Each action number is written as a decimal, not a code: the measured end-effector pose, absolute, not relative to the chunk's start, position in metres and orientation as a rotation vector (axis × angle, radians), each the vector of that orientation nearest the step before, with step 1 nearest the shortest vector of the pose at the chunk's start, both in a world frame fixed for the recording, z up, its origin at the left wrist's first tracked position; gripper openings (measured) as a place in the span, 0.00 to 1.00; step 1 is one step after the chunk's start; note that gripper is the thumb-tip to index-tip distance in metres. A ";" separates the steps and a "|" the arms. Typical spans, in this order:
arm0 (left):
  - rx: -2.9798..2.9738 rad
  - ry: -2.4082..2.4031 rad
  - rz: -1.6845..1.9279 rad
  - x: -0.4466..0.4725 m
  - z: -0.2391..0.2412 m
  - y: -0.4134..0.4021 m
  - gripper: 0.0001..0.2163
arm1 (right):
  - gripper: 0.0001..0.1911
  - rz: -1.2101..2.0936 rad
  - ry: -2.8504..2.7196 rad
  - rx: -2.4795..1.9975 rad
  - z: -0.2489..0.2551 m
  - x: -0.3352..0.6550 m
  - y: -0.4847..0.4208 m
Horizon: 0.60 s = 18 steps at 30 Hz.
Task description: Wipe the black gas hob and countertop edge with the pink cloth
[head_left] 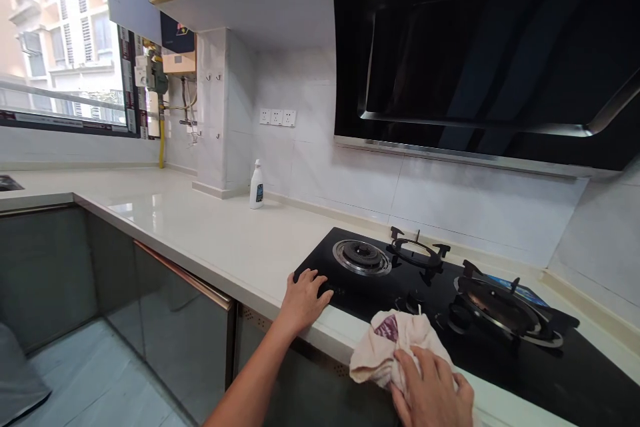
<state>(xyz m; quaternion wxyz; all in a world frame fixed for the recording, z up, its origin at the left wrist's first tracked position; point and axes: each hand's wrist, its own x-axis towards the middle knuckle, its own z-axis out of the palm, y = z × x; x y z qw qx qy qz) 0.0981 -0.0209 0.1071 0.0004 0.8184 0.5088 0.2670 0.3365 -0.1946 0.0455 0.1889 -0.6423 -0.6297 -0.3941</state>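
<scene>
My right hand (433, 390) presses a bunched pale pink cloth (387, 343) onto the front edge of the black glass gas hob (440, 307), fingers curled over the cloth. Further left, my left hand (303, 297) lies flat with fingers spread on the hob's left front corner, holding nothing. The left burner (361, 257) is bare; its black pan support (419, 251) sits shifted off it toward the wall. A second pan support is in place on the right burner (503, 310).
A cream countertop (210, 227) runs left to a window corner. A white pump bottle (257, 185) stands by the tiled wall. A black range hood (480, 47) hangs over the hob. Grey cabinet doors (180, 320) sit below the counter.
</scene>
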 end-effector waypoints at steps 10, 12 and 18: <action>2.584 1.572 0.882 0.098 0.102 -0.019 0.17 | 0.20 -0.909 -1.802 -1.648 0.055 0.295 -0.164; 2.591 1.574 0.887 0.098 0.103 -0.020 0.17 | 0.20 -0.854 -1.815 -1.655 0.060 0.285 -0.159; 2.607 1.598 0.872 0.098 0.104 -0.020 0.17 | 0.22 -0.838 -1.837 -1.620 0.065 0.263 -0.144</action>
